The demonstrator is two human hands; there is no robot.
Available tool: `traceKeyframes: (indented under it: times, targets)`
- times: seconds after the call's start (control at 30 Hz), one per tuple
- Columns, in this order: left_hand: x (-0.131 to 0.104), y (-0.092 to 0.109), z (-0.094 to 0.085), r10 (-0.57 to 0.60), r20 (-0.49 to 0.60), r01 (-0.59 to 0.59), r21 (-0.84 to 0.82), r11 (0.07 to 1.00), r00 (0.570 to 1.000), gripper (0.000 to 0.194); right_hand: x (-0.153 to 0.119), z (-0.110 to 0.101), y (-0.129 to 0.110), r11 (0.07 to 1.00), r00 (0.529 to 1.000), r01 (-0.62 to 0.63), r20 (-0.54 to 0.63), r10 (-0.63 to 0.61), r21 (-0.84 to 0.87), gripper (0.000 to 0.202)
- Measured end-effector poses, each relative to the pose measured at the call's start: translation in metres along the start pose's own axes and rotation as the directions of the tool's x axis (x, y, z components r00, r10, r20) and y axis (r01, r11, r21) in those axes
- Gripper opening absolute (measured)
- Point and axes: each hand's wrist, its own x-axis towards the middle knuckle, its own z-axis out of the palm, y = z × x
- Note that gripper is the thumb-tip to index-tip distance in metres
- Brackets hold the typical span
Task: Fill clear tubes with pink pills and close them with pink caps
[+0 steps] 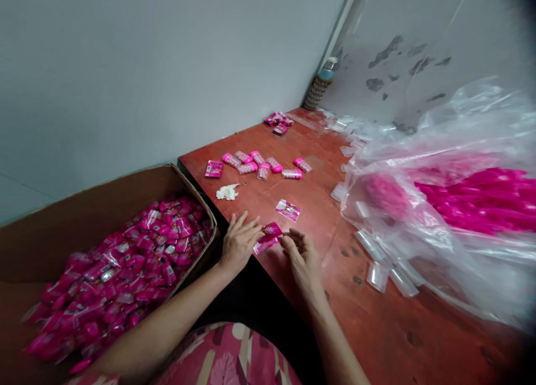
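Close to the table's near edge, a pink printed plastic sleeve point(268, 238) is between my two hands. My left hand point(240, 243) has its thumb and fingertips closed on the sleeve's left side, with the other fingers stretched out. My right hand point(305, 260) pinches the sleeve's right end, fingers curled. Just beyond lies a flat printed sleeve point(288, 210), and another sleeve point(214, 169) rests farther left. Several small clear bottles with pink caps point(263, 171) lie or stand in a loose group behind them. A crumpled white tissue point(227, 192) is near my left hand.
To my left, a cardboard box point(196, 192) holds many pink wrapped bottles point(125, 279). A large clear plastic bag point(444, 251) of pink pieces covers the right side, with clear tubes point(378, 275) beside it. Pink packets point(278, 119) and a plastic bottle point(328, 68) in a woven holder stand far back.
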Motion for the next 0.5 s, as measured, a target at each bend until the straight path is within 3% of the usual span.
traceKeyframes:
  times: [0.07,0.13,0.23,0.3,0.4,0.43,0.5]
  targets:
    - [-0.001,0.006,0.002,0.069,0.014,-0.070,0.041,0.997,0.998,0.022,0.006,0.005,-0.003,0.996,0.999,-0.020,0.039,0.017,0.087,0.039]
    - [0.000,0.014,0.001,0.061,0.053,-0.062,0.016,0.998,0.997,0.026,0.012,0.008,-0.008,0.984,0.995,-0.058,0.089,0.043,0.171,0.037]
    - [0.004,0.024,-0.004,-0.154,0.155,0.178,-0.156,0.972,0.976,0.039,0.019,0.006,-0.018,0.975,0.984,-0.078,0.172,0.042,0.208,0.035]
    - [0.008,0.026,-0.007,-0.291,0.324,0.386,-0.285,0.877,0.900,0.037,0.023,0.002,-0.026,0.983,0.957,-0.094,0.285,0.045,0.158,0.036]
    - [0.013,0.025,-0.009,-0.362,0.559,0.617,-0.378,0.690,0.746,0.030,0.032,-0.005,-0.037,0.997,0.894,-0.079,0.442,0.074,-0.007,0.034]
    - [0.013,0.024,-0.009,-0.382,0.586,0.661,-0.387,0.643,0.715,0.028,0.038,-0.007,-0.041,0.996,0.871,-0.054,0.485,0.082,-0.072,0.033]
    - [0.014,0.021,-0.008,-0.436,0.573,0.701,-0.399,0.591,0.694,0.025,0.056,-0.009,-0.046,0.980,0.837,0.028,0.541,0.084,-0.196,0.028]
